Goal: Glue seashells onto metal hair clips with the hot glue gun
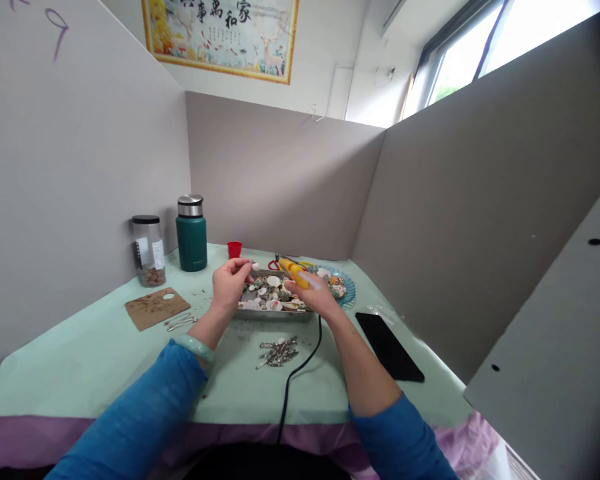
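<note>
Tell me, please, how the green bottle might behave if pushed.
The green bottle looks rigid, so it probably wouldn't dent. Being tall and narrow, it might tip if pushed near its metal lid.

Framed picture (220,50), top left of centre: upper part cut off by the edge; small lettering too fine to be read. Window (463,70), upper right: cropped at the top. Jar label (158,255), left: print illegible. Small pale item (255,267), centre, in the left hand (229,283): too small to be identified. Yellow tool (294,270), centre: grip partly covered by the right hand (316,293). Blue sleeves (140,407), lower corners: cut off by the bottom edge.
</note>
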The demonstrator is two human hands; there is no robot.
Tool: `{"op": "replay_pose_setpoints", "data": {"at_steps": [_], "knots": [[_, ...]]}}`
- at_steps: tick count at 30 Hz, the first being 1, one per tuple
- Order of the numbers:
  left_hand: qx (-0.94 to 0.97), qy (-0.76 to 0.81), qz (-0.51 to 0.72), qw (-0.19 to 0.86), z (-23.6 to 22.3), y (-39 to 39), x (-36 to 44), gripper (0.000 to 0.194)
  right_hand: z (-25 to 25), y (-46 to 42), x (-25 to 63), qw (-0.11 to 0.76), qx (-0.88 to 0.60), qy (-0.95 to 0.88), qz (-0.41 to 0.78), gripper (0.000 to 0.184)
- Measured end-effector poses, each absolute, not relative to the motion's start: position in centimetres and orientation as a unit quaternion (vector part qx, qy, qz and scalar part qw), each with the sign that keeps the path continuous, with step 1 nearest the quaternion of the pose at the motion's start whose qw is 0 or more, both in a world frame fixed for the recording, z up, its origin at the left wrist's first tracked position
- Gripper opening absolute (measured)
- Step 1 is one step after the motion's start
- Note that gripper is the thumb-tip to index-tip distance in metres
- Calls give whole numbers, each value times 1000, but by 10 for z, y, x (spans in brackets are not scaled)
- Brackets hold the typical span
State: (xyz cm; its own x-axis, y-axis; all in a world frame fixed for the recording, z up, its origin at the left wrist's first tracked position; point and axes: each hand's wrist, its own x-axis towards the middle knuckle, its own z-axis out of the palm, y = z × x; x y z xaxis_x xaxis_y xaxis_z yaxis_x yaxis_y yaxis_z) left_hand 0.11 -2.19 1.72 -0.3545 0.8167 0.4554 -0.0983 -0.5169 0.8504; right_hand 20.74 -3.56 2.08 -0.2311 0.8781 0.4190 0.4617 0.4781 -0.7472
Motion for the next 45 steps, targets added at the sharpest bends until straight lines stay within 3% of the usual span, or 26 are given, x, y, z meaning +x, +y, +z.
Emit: {"op": "replay_pose_setpoints", "data": {"at_steps": [3, 6, 10, 12, 16, 25, 30, 38, 45], "knots": [[484, 377, 724, 317, 18, -23, 2, 28, 15, -30, 206, 337, -557, -758, 42, 39], [488, 374, 720, 321, 19, -25, 4, 27, 12, -30, 205, 236, -600, -764, -21, 40], [499, 366, 714, 329, 19, -26, 6, 26, 20, -43, 203, 253, -558, -781, -124, 28], [503, 362, 712, 330, 19, -27, 6, 26, 23, -54, 200, 267, -520, -804, -109, 27], [502, 361, 713, 330, 17, -26, 5, 27, 20, -75, 188, 125, -481, -868, -16, 25], [502, 355, 708, 346, 19, -28, 8, 26, 9, -85, 177, 3, -486, -873, -35, 23], [497, 350, 697, 380, 20, -30, 9, 30, 6, -85, 178, 14, -463, -886, -14, 17], [507, 348, 684, 394, 20, -33, 11, 26, -1, -83, 179, 105, -390, -915, 19, 6], [524, 359, 667, 388, 22, -37, 12, 25, 24, -85, 180, 339, -323, -879, 91, 2]]}}
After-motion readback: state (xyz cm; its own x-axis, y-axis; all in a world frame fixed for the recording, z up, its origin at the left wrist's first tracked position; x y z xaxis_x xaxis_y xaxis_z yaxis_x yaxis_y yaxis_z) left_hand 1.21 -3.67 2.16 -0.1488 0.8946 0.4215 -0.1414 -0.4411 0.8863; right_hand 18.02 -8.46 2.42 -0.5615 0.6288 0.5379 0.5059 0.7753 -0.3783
